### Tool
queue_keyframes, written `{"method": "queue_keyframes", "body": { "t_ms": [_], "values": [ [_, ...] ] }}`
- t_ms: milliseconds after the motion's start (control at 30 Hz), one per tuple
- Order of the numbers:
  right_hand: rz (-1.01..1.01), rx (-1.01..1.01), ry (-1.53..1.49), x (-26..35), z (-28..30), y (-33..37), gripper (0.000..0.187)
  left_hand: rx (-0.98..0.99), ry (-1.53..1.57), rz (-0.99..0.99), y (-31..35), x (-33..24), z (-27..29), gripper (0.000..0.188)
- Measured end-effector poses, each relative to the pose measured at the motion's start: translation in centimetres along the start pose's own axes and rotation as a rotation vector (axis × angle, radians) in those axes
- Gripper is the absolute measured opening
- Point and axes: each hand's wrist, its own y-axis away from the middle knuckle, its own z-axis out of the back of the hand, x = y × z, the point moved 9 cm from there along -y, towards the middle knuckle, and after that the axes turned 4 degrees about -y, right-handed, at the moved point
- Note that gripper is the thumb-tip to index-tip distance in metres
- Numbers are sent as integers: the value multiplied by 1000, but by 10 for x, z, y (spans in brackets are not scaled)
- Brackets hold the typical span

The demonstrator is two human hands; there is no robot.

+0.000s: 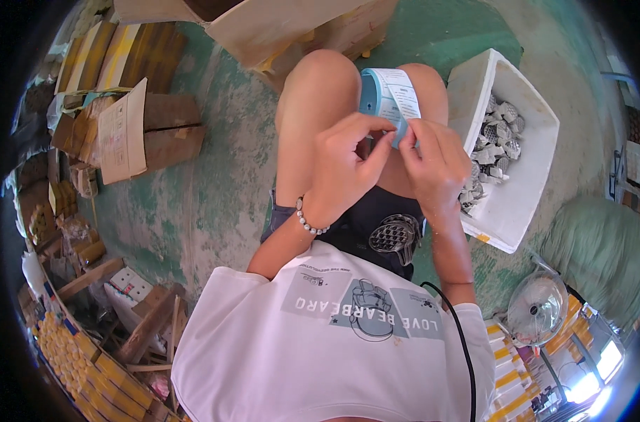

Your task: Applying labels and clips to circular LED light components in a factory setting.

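Observation:
A roll of white printed labels on light blue backing [371, 93] rests between my knees. Its loose label strip [402, 95] curves down toward my fingers. With thumb and forefinger closed, my left hand [348, 158] pinches the strip's near end. Just beside it, my right hand [436, 158] is closed on the right edge of the same strip. The fingertips almost meet and hide the very end. On my lap, below both hands, lies a shiny dark grey part with a grid pattern [395, 234]; neither hand touches it.
A white foam box [524, 176] to my right holds several grey gridded pieces [499, 137]. Ahead is a large cardboard box [263, 32]; an open carton [133, 133] sits to the left. A fan [538, 307] stands at the lower right. A black cable [462, 330] crosses my shirt.

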Motion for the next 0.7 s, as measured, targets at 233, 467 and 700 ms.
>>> {"method": "queue_keyframes", "body": {
  "t_ms": [233, 467, 700],
  "values": [
    [-100, 171, -240, -17, -13, -4, 20, 52, 21, 137, -3, -1, -7, 9],
    [-242, 195, -359, -37, -15, -1, 15, 109, -86, 86, 4, 20, -14, 11],
    [-379, 141, -370, -55, -11, -7, 11, -14, -114, 30, 15, 25, -4, 7]
  ]
}}
